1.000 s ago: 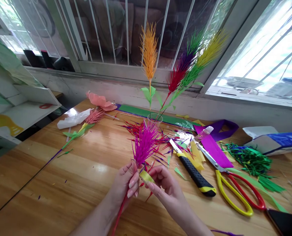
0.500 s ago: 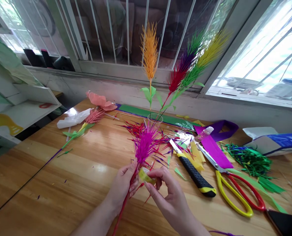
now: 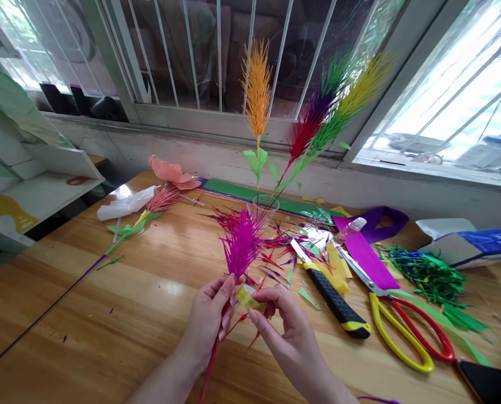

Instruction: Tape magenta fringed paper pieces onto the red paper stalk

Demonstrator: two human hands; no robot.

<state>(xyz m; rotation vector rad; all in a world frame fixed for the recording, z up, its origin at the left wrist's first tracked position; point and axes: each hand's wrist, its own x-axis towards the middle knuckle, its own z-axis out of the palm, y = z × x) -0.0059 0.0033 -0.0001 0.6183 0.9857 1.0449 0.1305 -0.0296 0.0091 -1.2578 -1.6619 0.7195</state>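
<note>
A paper flower spike with a spiky magenta head (image 3: 241,244) and a red stem (image 3: 210,365) stands tilted in front of me. My left hand (image 3: 208,314) pinches its stem just beneath the head. Between the thumb and fingers of my right hand (image 3: 286,325) is a small roll of yellowish tape (image 3: 250,299), close beside the stem. Whether a strip of tape runs from roll to stem I cannot tell. Loose red and purple paper spikes (image 3: 276,264) lie on the table behind my hands.
Finished spikes, one orange (image 3: 257,90), stand in a clear cup (image 3: 267,209) at the back. Rightward lie a utility knife (image 3: 335,297), scissors (image 3: 402,325), a glue bottle (image 3: 354,227), green shreds (image 3: 429,275) and a phone (image 3: 486,381). A pink spike (image 3: 163,199) lies to the left.
The magenta head has shifted slightly left and turned more upright in my left hand. My right hand with the tape roll stays almost in place.
</note>
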